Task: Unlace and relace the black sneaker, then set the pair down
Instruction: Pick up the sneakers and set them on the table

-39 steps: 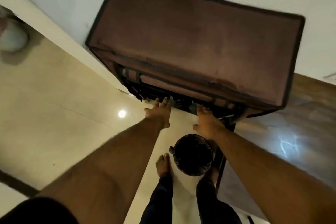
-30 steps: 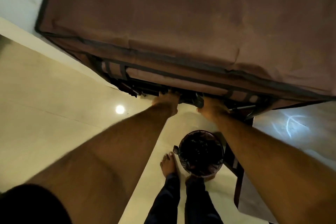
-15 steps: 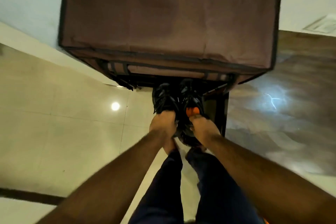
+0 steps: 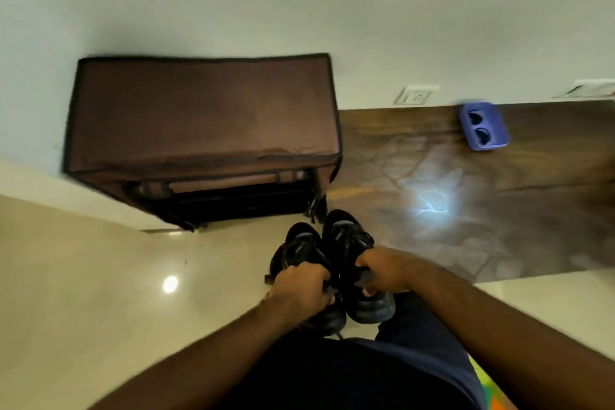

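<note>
I hold a pair of black sneakers side by side in the air in front of my body, toes pointing away from me. My left hand [image 4: 299, 289] grips the left sneaker [image 4: 299, 248] at its collar. My right hand [image 4: 382, 271] grips the right sneaker [image 4: 346, 236] the same way. The laces are dark and hard to make out. Thick grey-black heels [image 4: 369, 308] show below my hands.
A brown fabric shoe rack [image 4: 203, 123] stands against the white wall, its front flap rolled up. To the right lies a glossy dark wooden surface [image 4: 466, 196] with a blue object [image 4: 484, 126] at its far edge. Pale glossy floor tiles [image 4: 83, 276] spread left.
My hands reached into the rack's opening, took a sneaker each and pulled the pair out. I have stepped back from the rack, and the view now takes in the wooden surface.
</note>
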{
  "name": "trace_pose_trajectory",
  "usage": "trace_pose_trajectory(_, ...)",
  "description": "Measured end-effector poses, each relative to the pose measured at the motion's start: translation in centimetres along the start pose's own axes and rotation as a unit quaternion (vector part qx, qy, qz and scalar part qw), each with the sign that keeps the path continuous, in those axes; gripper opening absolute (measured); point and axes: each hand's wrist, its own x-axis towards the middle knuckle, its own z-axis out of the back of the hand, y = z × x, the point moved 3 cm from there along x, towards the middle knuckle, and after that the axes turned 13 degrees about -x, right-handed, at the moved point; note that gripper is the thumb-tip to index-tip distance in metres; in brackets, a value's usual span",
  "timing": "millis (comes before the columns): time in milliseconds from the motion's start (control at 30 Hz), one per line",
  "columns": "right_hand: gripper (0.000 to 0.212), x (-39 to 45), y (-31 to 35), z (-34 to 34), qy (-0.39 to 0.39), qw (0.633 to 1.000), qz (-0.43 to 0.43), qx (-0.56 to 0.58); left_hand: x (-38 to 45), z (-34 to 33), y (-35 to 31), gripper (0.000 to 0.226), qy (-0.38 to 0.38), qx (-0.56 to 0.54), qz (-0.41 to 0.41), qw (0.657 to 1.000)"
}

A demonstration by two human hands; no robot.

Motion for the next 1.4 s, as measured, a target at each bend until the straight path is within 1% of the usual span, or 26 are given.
trace_pose_trajectory(100, 0.042, -2.5, -5.6, 1.0, -0.020, 0.999, -0.031, 0.011, 2.8, -0.2, -5.4, 0.024, 0.002, 0.006, -0.046, 0.999)
trace_pose_trajectory(167, 0.044, -3.2, -9.1, 1.4, -0.043, 0.998, -0.049, 0.021, 5.1, -0.5, -8.3, 0.023, -0.004, 0.022, -0.059, 0.998)
trace_pose_trajectory(267, 0.037, -3.0, -15.6, 1.4, -0.066, 0.995, -0.068, 0.035, 10.2, -1.9, -13.4, 0.025, -0.029, 0.036, -0.066, 0.997)
trace_pose_trajectory(367, 0.029, -0.6, -21.8, 0.7, -0.109, 0.990, -0.080, 0.030, 15.4, -3.9, -16.9, 0.023, -0.051, 0.029, -0.042, 0.997)
trace_pose_trajectory(400, 0.031, 0.3, -23.8, 0.3, -0.126, 0.988, -0.084, 0.028, 17.0, -4.8, -17.7, 0.022, -0.058, 0.029, -0.030, 0.997)
trace_pose_trajectory(467, 0.041, 2.2, -27.3, -1.1, -0.138, 0.987, -0.080, 0.019, 19.6, -7.0, -19.0, 0.021, -0.070, 0.027, 0.009, 0.997)
trace_pose_trajectory(567, 0.054, 5.5, -30.8, -3.8, -0.123, 0.990, -0.065, 0.020, 23.0, -10.4, -19.4, 0.024, -0.077, 0.017, 0.050, 0.996)
trace_pose_trajectory(633, 0.053, 7.7, -31.8, -6.0, -0.126, 0.990, -0.059, 0.033, 24.7, -12.5, -18.8, 0.028, -0.072, 0.017, 0.062, 0.995)
trace_pose_trajectory(733, 0.041, 10.1, -32.8, -8.5, -0.125, 0.990, -0.055, 0.047, 26.4, -15.9, -17.2, 0.038, -0.046, 0.029, 0.082, 0.995)
trace_pose_trajectory(833, 0.041, 11.4, -33.3, -10.4, -0.126, 0.988, -0.070, 0.059, 27.0, -17.7, -15.5, 0.044, -0.076, 0.011, 0.080, 0.994)
trace_pose_trajectory(933, 0.036, 12.6, -33.6, -11.4, -0.154, 0.985, -0.069, 0.031, 27.9, -18.1, -14.6, 0.038, -0.085, 0.000, 0.069, 0.994)
trace_pose_trajectory(1033, 0.035, 13.1, -33.6, -11.5, -0.164, 0.984, -0.064, 0.006, 28.6, -17.9, -14.6, 0.030, -0.083, -0.024, 0.059, 0.995)
trace_pose_trajectory(1100, 0.034, 13.3, -33.6, -11.5, -0.179, 0.982, -0.066, -0.007, 28.8, -17.9, -14.7, 0.029, -0.100, -0.024, 0.049, 0.994)
trace_pose_trajectory(1200, 0.021, 13.4, -33.6, -11.3, -0.192, 0.979, -0.067, -0.013, 28.9, -18.3, -14.5, 0.031, -0.127, -0.009, 0.028, 0.991)
trace_pose_trajectory(1233, 0.021, 13.4, -33.5, -11.1, -0.193, 0.978, -0.075, -0.013, 28.8, -18.5, -14.3, 0.031, -0.139, -0.006, 0.022, 0.990)
trace_pose_trajectory(1333, 0.033, 13.7, -33.4, -10.8, -0.188, 0.977, -0.099, -0.009, 28.9, -19.2, -14.1, 0.025, -0.181, -0.007, 0.009, 0.983)
trace_pose_trajectory(1400, 0.035, 13.4, -33.3, -10.8, -0.196, 0.974, -0.113, -0.013, 28.8, -19.8, -14.0, 0.024, -0.202, -0.003, 0.010, 0.979)
